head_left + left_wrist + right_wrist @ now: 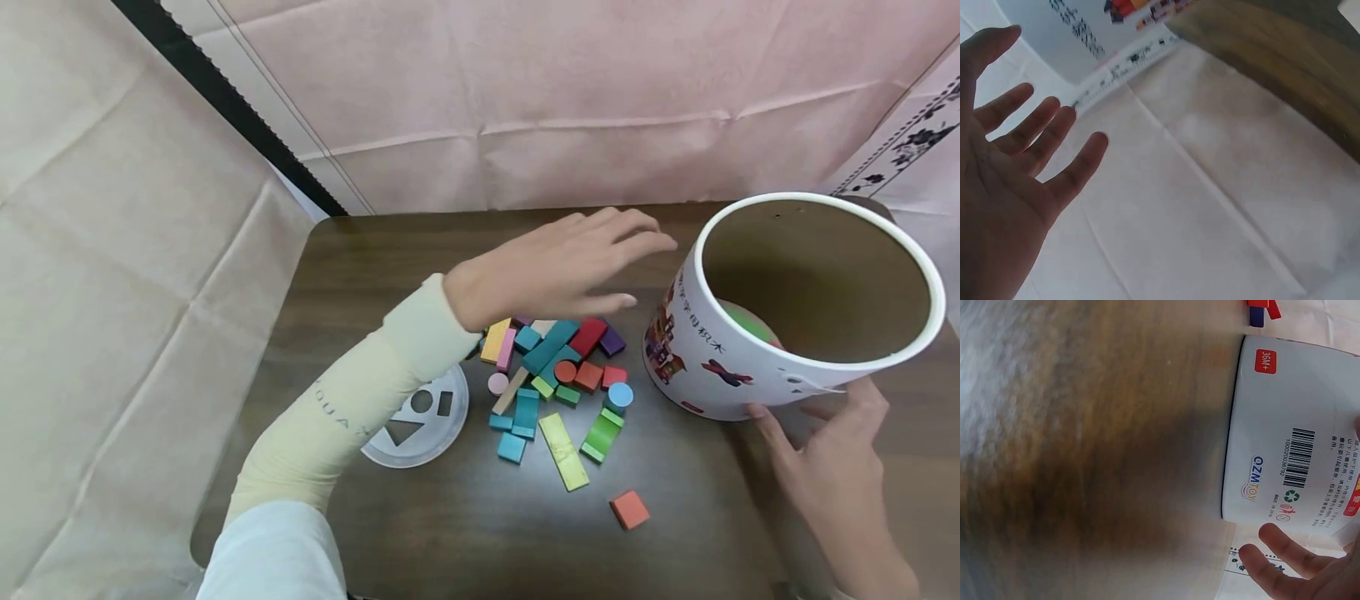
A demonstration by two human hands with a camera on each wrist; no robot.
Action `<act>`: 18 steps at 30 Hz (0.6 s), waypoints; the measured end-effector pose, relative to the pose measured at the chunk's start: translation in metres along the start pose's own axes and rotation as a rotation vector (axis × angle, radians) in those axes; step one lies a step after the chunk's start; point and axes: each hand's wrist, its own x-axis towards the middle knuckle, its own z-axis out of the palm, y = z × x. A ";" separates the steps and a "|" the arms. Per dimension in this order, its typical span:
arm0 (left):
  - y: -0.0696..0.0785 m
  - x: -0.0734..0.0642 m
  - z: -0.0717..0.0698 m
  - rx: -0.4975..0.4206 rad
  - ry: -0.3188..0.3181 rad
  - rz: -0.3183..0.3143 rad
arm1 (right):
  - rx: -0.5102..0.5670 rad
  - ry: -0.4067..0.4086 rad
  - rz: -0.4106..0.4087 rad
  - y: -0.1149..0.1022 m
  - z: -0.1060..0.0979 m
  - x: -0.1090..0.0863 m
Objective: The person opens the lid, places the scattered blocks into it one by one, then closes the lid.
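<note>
A white toy bucket [697, 350] with printed pictures stands at the right of the table. My right hand [840, 467] is at its near side, thumb against the lower wall and fingers spread; in the right wrist view two fingers [1294, 550] extend past the bucket's edge. Inside the bucket a rounded green thing [746, 321] partly shows. My left hand [562, 258] hovers above the table left of the bucket, fingers extended, holding nothing. Below it lies a pile of coloured wooden blocks [551, 343], partly hidden by the hand and forearm.
A pale round lid [450, 421] with shaped holes lies left of the pile, partly under the left forearm. Closer to me are a yellow-green plank [564, 452], a green block [602, 435] and an orange block [629, 509]. Pinkish cloth [600, 100] hangs behind the dark table [480, 533].
</note>
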 end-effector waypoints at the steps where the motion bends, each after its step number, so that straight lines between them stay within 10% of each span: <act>1: -0.003 -0.005 0.000 -0.008 -0.006 -0.017 | -0.003 0.004 -0.001 0.000 0.000 0.000; 10: -0.038 -0.044 0.029 -0.127 -0.110 -0.130 | 0.009 0.005 0.025 0.001 -0.001 0.000; 18: -0.067 -0.066 0.080 -0.240 -0.412 -0.452 | 0.015 -0.010 0.023 0.001 -0.002 0.002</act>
